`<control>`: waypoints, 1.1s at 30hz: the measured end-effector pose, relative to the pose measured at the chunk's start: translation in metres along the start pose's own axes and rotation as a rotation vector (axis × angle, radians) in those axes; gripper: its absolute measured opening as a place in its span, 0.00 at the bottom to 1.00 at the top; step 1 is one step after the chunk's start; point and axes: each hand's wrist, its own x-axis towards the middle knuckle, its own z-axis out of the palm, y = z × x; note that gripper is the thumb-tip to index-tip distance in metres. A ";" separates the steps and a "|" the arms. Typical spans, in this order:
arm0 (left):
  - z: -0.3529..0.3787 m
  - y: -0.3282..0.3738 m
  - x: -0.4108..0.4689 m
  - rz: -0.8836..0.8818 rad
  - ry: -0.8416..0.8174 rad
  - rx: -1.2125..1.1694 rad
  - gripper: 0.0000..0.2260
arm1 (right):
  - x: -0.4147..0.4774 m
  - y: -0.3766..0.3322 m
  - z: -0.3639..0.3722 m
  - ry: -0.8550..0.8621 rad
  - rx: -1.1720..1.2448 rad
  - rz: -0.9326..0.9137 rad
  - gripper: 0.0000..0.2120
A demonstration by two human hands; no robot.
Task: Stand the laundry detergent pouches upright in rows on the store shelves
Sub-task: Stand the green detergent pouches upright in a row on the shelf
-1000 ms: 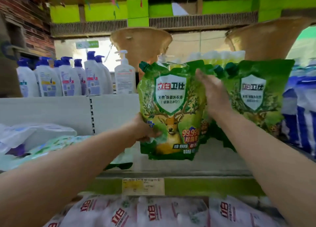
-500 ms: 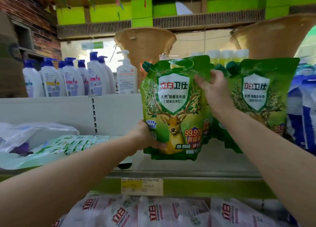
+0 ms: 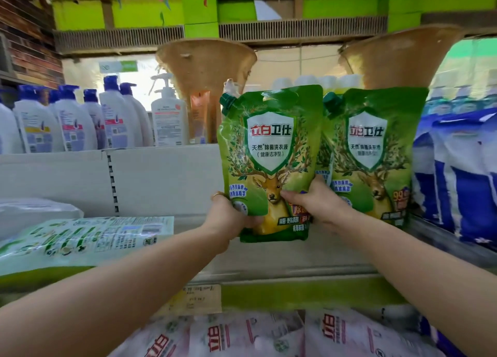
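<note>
**Pouch gripped at base, above shelf**

Pouch (image 3: 269, 152), glossy green film with spout cap at upper left corner, upright, bulging low, flat toward top. Left hand (image 3: 231, 217) wrapped round lower left corner, fingers clenched on film, ring on one. Right hand (image 3: 320, 206) clamped on lower right edge, thumb across printed deer. Held just above smooth pale shelf (image 3: 269, 260). Just beside it on right, second pouch (image 3: 373, 155), same print, standing upright. Further left, flat pouch (image 3: 80, 238), pale and crinkled, lying on its side.
</note>
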 end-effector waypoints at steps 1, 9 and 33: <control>0.003 0.000 0.001 -0.019 0.002 -0.048 0.16 | 0.002 0.001 -0.001 -0.013 0.013 0.011 0.36; 0.010 -0.008 0.005 0.049 0.092 0.064 0.22 | -0.004 -0.002 -0.011 -0.002 -0.362 -0.033 0.38; 0.157 0.087 -0.001 0.168 0.007 -0.090 0.13 | 0.004 0.006 -0.146 0.706 -0.404 -0.168 0.18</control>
